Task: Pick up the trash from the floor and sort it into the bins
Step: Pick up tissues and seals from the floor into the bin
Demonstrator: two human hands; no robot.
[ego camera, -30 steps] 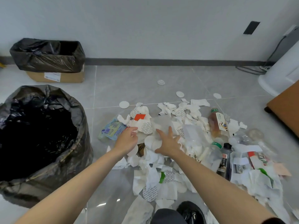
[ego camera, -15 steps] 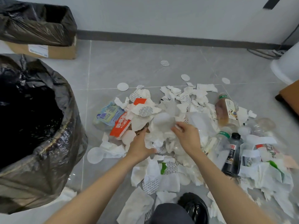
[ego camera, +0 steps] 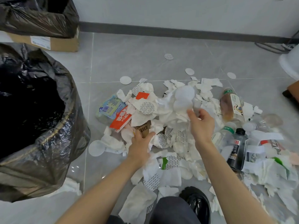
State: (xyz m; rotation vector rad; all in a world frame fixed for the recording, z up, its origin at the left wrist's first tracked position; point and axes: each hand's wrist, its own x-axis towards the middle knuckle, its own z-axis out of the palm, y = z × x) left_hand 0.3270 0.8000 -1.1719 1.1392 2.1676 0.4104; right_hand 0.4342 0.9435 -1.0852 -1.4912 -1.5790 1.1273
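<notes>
Right hand (ego camera: pixel 201 125): fingers pinch a white tissue wad (ego camera: pixel 176 107), held above the pile.
Left hand (ego camera: pixel 140 146): fingers curled round a brown card scrap (ego camera: pixel 144 128).
Trash pile (ego camera: pixel 171 175): on the floor (ego camera: pixel 129 54), right of the black-bagged bin (ego camera: pixel 48 143).

Torn white tissue (ego camera: pixel 169 109) and round paper discs (ego camera: pixel 125 80) lie heaped on the floor (ego camera: pixel 129 54), one wad raised in the right hand (ego camera: pixel 200 125). Mixed in are an orange carton (ego camera: pixel 121 120), a blue wrapper (ego camera: pixel 110 107), a tea bottle (ego camera: pixel 231 105) and a black bottle (ego camera: pixel 237 149), all lying flat. A round black-bagged bin (ego camera: pixel 40 143) stands open left of the heap; a lined box bin (ego camera: pixel 40 16) stands behind it.
</notes>
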